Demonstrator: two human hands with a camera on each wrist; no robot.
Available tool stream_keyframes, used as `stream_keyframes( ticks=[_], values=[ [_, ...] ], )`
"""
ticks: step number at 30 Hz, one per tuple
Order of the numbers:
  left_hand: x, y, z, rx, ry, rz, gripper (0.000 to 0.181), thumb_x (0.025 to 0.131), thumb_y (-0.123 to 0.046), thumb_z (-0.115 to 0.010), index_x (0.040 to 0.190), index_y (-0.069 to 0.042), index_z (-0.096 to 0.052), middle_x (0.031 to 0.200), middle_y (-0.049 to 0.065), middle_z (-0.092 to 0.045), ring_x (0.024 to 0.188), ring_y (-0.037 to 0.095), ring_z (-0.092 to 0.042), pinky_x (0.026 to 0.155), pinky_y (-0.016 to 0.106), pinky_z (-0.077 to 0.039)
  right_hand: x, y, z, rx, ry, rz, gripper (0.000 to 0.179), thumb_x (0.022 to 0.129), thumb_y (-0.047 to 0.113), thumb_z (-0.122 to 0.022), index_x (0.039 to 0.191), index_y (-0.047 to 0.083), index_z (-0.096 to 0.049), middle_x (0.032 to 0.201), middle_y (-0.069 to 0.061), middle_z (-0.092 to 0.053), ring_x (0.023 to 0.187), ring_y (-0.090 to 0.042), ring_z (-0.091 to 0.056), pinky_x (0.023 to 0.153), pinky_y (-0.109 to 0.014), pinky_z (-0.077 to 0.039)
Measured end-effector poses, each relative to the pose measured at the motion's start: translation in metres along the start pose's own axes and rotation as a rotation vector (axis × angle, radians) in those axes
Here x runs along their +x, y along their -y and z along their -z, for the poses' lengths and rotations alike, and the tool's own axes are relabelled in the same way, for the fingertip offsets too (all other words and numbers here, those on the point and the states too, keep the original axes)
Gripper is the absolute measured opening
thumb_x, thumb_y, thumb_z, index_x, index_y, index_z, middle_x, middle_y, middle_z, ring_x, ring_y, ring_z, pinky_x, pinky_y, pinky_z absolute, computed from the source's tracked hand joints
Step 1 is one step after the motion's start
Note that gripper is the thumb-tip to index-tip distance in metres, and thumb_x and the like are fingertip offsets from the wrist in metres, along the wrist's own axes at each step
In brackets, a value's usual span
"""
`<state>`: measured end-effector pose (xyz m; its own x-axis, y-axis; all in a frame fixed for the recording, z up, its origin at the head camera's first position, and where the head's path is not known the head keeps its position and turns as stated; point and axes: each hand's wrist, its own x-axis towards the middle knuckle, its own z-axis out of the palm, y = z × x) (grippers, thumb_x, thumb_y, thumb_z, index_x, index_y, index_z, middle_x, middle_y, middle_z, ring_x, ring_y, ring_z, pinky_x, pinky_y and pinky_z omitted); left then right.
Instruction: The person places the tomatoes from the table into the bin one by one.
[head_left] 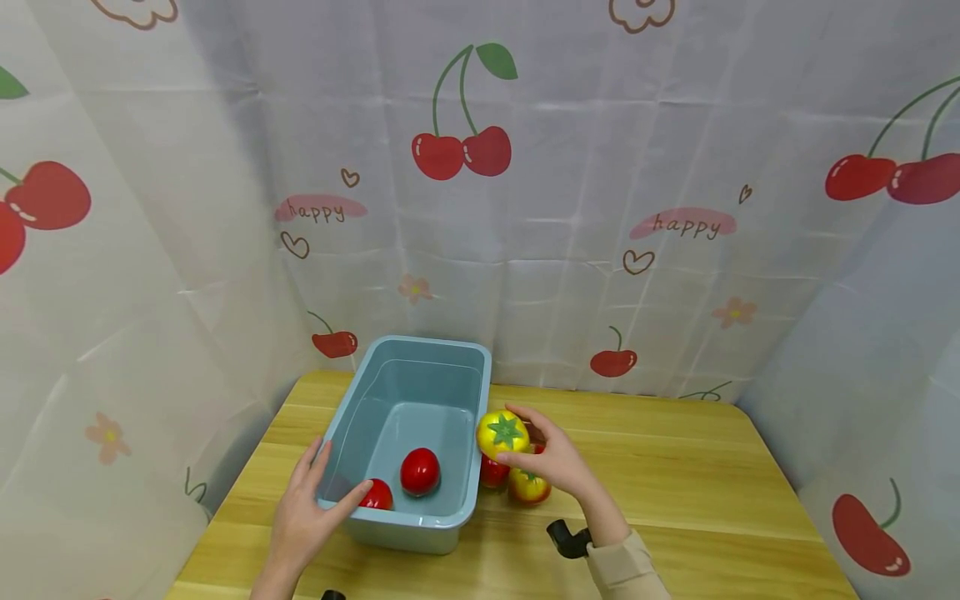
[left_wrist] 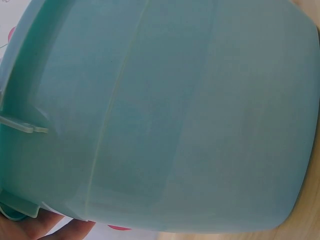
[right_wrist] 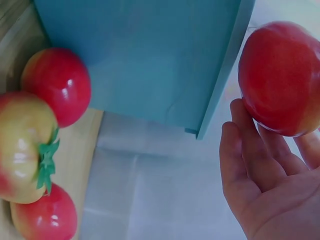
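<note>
Backdrop: cherry-print curtain [head_left: 562, 183] around a wood-grain table [head_left: 667, 475].
Left hand [head_left: 300, 508]: spread at near-left corner of blue bin [head_left: 427, 382], thumb over near rim. Left wrist cam adds fingers outside, by the rim, plus bare outer wall; no contents from there.
Bin contents: head view only. Corner tomato [head_left: 379, 497], red, partly behind thumb; second red tomato [head_left: 421, 472] to its right, on bin floor.
Held tomato [head_left: 503, 433]: off the table at bin's right rim. Head shows yellow top, green star; right wrist cam shows red side.
Right hand [head_left: 558, 461]: thumb and fingers pinching held tomato.
Loose tomatoes [right_wrist: 57, 87]: beside bin's right wall; right wrist cam shows three, head view partly blocked.
</note>
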<state>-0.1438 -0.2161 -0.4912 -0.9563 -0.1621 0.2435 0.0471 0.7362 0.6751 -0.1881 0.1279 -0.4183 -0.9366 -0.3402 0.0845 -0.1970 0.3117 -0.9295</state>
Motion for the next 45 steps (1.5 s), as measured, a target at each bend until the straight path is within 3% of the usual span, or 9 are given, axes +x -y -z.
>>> stream_keyframes(
  ticks=[7,12,18,24,36,45],
  values=[
    [-0.001,0.002,-0.001,-0.006,-0.002,-0.002,0.091,0.076,-0.057,-0.069,0.143,-0.004,-0.037,0.15,0.011,-0.027,0.128,0.039,-0.034,0.089,0.064,-0.04,0.007,0.007,-0.006,0.001,0.011,0.01,0.066,0.08,0.016,-0.075,0.138,0.005,-0.044,0.134,-0.013,-0.048,0.109,-0.029,-0.054,0.09,-0.04,-0.049],
    [0.0,0.001,0.0,-0.009,0.014,0.007,0.091,0.077,-0.056,-0.069,0.144,-0.004,-0.036,0.15,0.012,-0.026,0.129,0.039,-0.032,0.091,0.065,-0.038,0.014,-0.001,-0.01,0.007,0.025,0.046,0.068,0.08,0.016,-0.075,0.139,0.005,-0.043,0.134,-0.012,-0.048,0.108,-0.028,-0.054,0.091,-0.04,-0.047],
    [0.0,0.001,0.001,-0.007,0.016,0.007,0.091,0.077,-0.058,-0.068,0.144,-0.004,-0.036,0.15,0.012,-0.026,0.129,0.039,-0.033,0.09,0.065,-0.039,0.027,-0.024,-0.018,0.007,0.021,0.069,0.068,0.078,0.022,-0.077,0.138,0.016,-0.045,0.134,-0.005,-0.049,0.11,-0.025,-0.053,0.088,-0.033,-0.049],
    [0.0,0.001,0.0,-0.015,0.011,0.001,0.091,0.077,-0.058,-0.068,0.143,-0.004,-0.037,0.15,0.012,-0.026,0.129,0.039,-0.033,0.09,0.064,-0.039,0.031,-0.025,-0.023,0.005,0.033,0.097,0.069,0.076,0.033,-0.078,0.137,0.024,-0.047,0.133,0.001,-0.049,0.109,-0.024,-0.054,0.086,-0.034,-0.049],
    [0.0,0.0,0.001,-0.014,0.002,-0.005,0.089,0.078,-0.056,-0.068,0.143,-0.004,-0.037,0.15,0.012,-0.027,0.129,0.039,-0.033,0.091,0.065,-0.038,0.034,-0.021,-0.033,0.012,0.068,0.12,0.068,0.079,0.031,-0.076,0.138,0.022,-0.044,0.134,-0.001,-0.049,0.112,-0.024,-0.052,0.093,-0.041,-0.046],
    [0.0,0.001,0.0,-0.018,-0.001,-0.006,0.089,0.077,-0.056,-0.069,0.143,-0.004,-0.038,0.15,0.011,-0.027,0.129,0.039,-0.033,0.09,0.065,-0.038,0.035,-0.018,-0.037,0.008,0.087,0.089,0.069,0.079,0.025,-0.076,0.139,0.018,-0.043,0.135,-0.003,-0.048,0.112,-0.023,-0.051,0.089,-0.033,-0.048]
  ],
)
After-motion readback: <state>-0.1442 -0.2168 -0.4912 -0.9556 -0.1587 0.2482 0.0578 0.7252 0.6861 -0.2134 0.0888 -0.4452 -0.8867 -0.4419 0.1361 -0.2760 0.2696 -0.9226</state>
